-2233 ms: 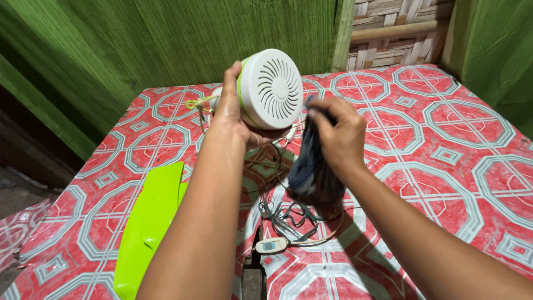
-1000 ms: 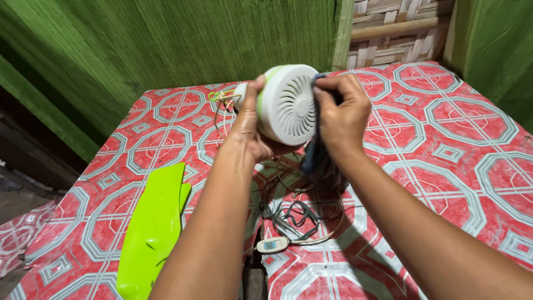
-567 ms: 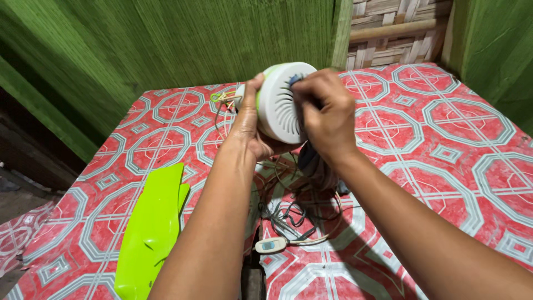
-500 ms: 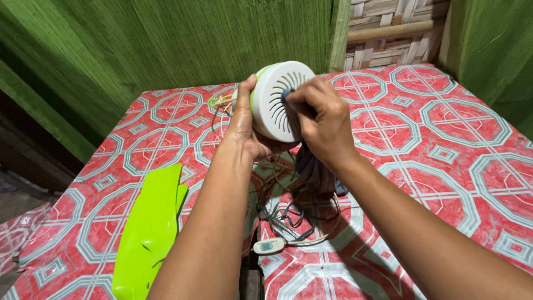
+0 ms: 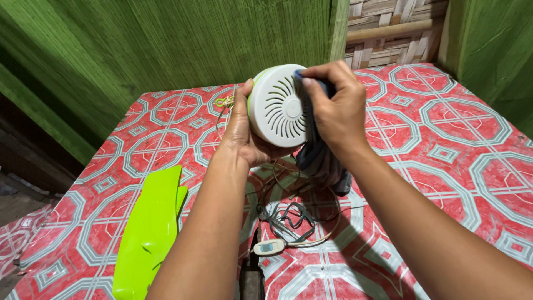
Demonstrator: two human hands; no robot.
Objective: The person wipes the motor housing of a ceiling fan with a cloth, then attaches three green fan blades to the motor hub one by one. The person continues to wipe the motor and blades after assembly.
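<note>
My left hand (image 5: 240, 131) grips a round white fan housing (image 5: 275, 105) with curved vent slots and a green rim, held up above the table with its vented face toward me. My right hand (image 5: 333, 108) holds a dark blue cloth (image 5: 321, 158) and presses it against the housing's upper right edge. The rest of the cloth hangs down below my right hand. Thin wires (image 5: 225, 102) stick out behind the housing on its left.
A table with a red and grey octagon-patterned cover (image 5: 444, 133) lies below. On it are a bright green plastic blade (image 5: 150, 233), a tangle of dark cord (image 5: 291, 216) and a white inline switch (image 5: 270, 246). Green walls (image 5: 166, 39) surround the table.
My right hand has moved the cloth from the centre of the vented face up to its upper right edge. The housing has turned a little more toward me.
</note>
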